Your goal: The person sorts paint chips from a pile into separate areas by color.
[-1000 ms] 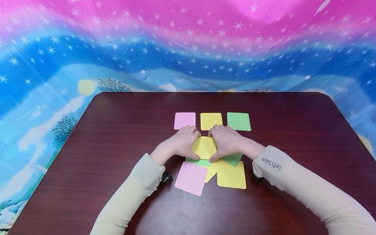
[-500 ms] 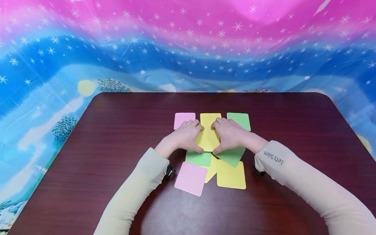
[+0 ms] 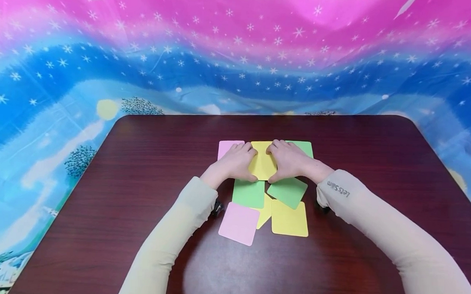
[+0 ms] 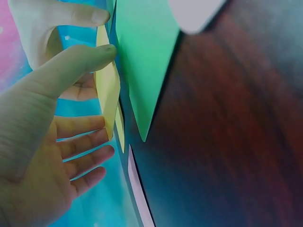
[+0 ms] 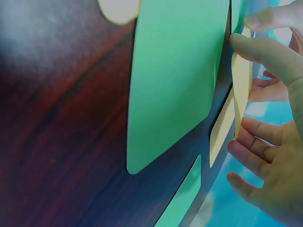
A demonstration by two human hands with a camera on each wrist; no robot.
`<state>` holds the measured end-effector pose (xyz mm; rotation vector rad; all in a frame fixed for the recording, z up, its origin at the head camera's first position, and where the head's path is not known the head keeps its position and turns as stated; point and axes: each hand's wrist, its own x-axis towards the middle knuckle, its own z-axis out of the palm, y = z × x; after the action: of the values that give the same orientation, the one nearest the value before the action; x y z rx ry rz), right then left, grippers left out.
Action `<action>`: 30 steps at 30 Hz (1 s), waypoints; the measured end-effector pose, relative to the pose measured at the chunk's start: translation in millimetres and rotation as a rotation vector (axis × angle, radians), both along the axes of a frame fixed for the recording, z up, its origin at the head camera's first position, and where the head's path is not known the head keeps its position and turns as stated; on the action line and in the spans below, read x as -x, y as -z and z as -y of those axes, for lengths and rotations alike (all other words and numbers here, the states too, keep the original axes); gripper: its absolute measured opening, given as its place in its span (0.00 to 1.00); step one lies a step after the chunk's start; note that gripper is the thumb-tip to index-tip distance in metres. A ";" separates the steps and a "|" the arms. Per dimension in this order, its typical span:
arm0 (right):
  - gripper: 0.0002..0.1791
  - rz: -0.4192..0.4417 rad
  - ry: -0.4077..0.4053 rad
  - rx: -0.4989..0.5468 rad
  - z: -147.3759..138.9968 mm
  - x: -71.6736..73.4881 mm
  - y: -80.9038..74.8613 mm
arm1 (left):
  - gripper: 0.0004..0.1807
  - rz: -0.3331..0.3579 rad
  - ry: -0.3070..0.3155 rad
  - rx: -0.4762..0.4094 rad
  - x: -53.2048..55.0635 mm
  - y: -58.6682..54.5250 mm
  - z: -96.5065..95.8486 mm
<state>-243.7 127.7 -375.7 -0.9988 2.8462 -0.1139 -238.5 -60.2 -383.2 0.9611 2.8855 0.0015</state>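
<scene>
While both hands hold one yellow card (image 3: 263,168) by its sides, the left hand (image 3: 238,161) and the right hand (image 3: 289,160) face each other across it, each pinching it between thumb and fingers. The wrist views show it raised off the dark wooden table (image 3: 160,161) and slightly bent.

Just beyond it lies the far yellow card (image 5: 220,130); from the head view the two yellows blend, so I can't be sure whether they touch. On the left, a pink card (image 3: 225,147) is partly hidden by the left hand; on the right, a far green card (image 3: 304,148) is partly covered by the right hand.

Nearer the person, a left green card (image 3: 249,193) lies fairly straight, and a turned green card (image 3: 287,192) sits askew, its corner over the top edge of a near yellow card (image 3: 290,219). Between these, a half-hidden yellow card (image 3: 264,213) shows only in part. A near pink card (image 3: 238,224), slightly turned, lies at the lower left.

Pale sleeves (image 3: 374,225) reach in from both sides, and a pink-and-blue patterned cloth (image 3: 223,63) hangs behind the table.
</scene>
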 end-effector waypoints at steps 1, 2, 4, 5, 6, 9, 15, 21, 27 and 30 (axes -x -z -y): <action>0.47 0.002 0.001 0.002 -0.1 1.8 -0.1 | 0.42 -0.005 -0.002 0.004 1.5 0.3 -0.2; 0.46 0.006 0.002 0.006 -0.1 3.5 -0.1 | 0.41 -0.012 -0.003 0.010 2.9 0.4 -0.4; 0.46 0.011 0.005 0.005 -0.2 6.8 0.1 | 0.41 -0.020 -0.006 0.021 5.6 0.8 -1.0; 0.46 0.014 0.009 0.004 -0.2 8.4 0.4 | 0.41 -0.025 -0.005 0.026 6.9 0.8 -1.5; 0.46 0.020 0.013 0.007 -0.4 9.9 0.5 | 0.41 -0.026 -0.006 0.031 8.2 0.7 -2.0; 0.45 0.033 0.037 0.013 -0.8 14.0 1.3 | 0.40 -0.026 -0.014 0.040 12.0 -0.9 -4.0; 0.44 0.032 0.081 0.037 -1.2 23.6 2.3 | 0.39 -0.025 -0.038 0.066 22.1 -3.7 -8.4; 0.43 0.041 0.090 0.070 -2.0 31.5 4.8 | 0.38 -0.016 -0.052 0.050 31.8 -0.5 -11.3; 0.42 0.056 0.097 0.086 -1.8 41.1 9.5 | 0.37 0.011 -0.061 0.044 40.2 -1.9 -13.0; 0.42 0.062 0.105 0.084 -2.1 45.7 11.5 | 0.36 0.030 -0.068 0.045 44.5 -2.5 -13.6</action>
<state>-289.4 129.8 -387.2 -0.8448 2.8572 -0.2718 -283.0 -46.6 -380.7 0.8477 2.8763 -0.0427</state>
